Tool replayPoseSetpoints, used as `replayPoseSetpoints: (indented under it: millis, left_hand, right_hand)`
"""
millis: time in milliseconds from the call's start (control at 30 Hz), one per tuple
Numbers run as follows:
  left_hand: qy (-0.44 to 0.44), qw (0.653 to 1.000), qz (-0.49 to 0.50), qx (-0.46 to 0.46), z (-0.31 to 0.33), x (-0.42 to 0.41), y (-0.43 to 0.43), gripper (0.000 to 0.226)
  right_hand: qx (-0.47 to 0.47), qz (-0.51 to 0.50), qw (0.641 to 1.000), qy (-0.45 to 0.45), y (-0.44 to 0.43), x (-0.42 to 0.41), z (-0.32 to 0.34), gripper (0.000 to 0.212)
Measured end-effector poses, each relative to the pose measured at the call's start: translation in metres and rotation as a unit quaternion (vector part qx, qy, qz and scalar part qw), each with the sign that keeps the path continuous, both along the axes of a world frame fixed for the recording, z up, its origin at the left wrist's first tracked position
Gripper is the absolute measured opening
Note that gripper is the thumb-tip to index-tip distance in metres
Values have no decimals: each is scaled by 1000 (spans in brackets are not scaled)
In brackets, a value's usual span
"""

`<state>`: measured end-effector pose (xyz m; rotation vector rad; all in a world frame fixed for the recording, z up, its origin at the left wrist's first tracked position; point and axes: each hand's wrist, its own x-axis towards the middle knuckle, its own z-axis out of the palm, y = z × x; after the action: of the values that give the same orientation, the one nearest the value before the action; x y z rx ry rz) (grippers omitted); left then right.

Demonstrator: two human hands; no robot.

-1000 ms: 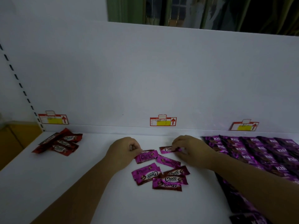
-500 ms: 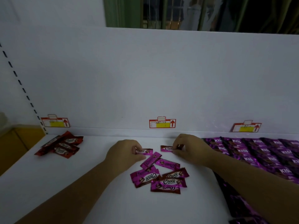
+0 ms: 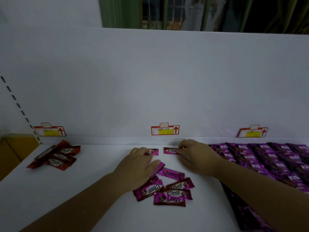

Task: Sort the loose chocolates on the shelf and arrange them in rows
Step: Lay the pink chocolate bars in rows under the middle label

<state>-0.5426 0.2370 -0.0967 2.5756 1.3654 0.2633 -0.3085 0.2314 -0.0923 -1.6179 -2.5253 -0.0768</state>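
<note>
A loose pile of pink Choco chocolates [image 3: 168, 190] lies in the middle of the white shelf [image 3: 83, 206]. Two pink Choco pieces sit side by side near the back wall. My left hand [image 3: 140, 164] pinches the left one [image 3: 154, 151] with its fingertips. My right hand [image 3: 195, 154] pinches the right one [image 3: 170, 150] at its right end. Both pieces lie flat on the shelf.
A heap of red Choco chocolates [image 3: 56, 156] lies at the back left. Rows of purple Kiss packets [image 3: 260, 159] cover the right side. Three red price tags [image 3: 165, 129] hang on the back wall. The shelf's left edge drops off beside a yellow surface [image 3: 13, 153].
My left hand carried a pink Choco piece from the pile back toward the wall, beside the piece under my right hand. The view has tilted up slightly.
</note>
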Motion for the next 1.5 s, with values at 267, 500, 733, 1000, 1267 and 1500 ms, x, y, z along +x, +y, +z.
replayPoseSetpoints:
  millis: [267, 500, 733, 1000, 1267, 1500]
  left_hand:
    - [-15, 999, 26, 31, -15, 12, 13, 73]
    - [-12, 999, 36, -4, -21, 10, 14, 68]
    - [-11, 999, 32, -9, -21, 10, 18, 58]
    - [-196, 978, 45, -52, -12, 8, 18, 39]
    - [-208, 955, 101, -188, 12, -15, 21, 17]
    - [-93, 983, 74, -141, 16, -1, 4, 38]
  right_hand:
    - [-5, -4, 1000, -17, 5, -3, -1, 38]
    - [-21, -5, 999, -24, 7, -3, 5, 43]
    - [9, 19, 1000, -19, 8, -4, 2, 39]
    - [-5, 0, 1000, -24, 9, -4, 10, 41]
    - [-166, -20, 985, 45, -14, -33, 31, 41]
    - [-127, 11, 992, 15, -16, -34, 24, 32]
